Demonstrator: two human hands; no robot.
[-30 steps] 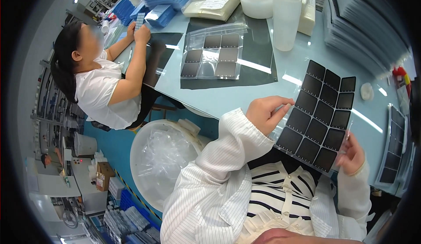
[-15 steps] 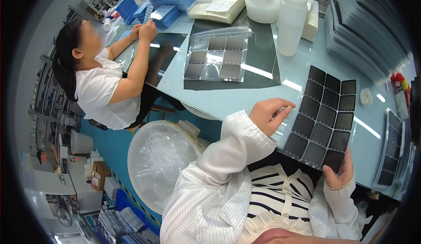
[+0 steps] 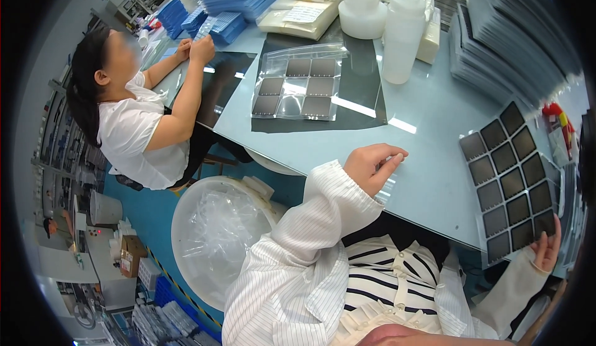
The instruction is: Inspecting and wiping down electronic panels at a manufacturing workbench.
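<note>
A clear panel of dark square pieces (image 3: 510, 175), set in rows, is tilted over the right end of the table. My right hand (image 3: 546, 246) grips its lower right corner, fingers partly hidden by it. Near the table's front edge, my left hand (image 3: 374, 167) hovers with thumb and forefinger pinched together; anything between the tips is too small to make out. Farther off, a clear plastic sleeve (image 3: 293, 89) with several dark squares lies on a dark mat (image 3: 360, 107).
Tall stacks of clear sheets (image 3: 503, 41) rise at the back right. A white bottle (image 3: 402, 41) and wrapped bundles (image 3: 301, 17) stand at the back. A bin (image 3: 186, 253) of clear plastic sits beside me. To the left, a co-worker (image 3: 139, 128) handles blue pieces.
My right hand has carried the panel to the right, away from my left hand, and turned it. The left hand keeps its pinch with little movement. The whole view has shifted slightly.
</note>
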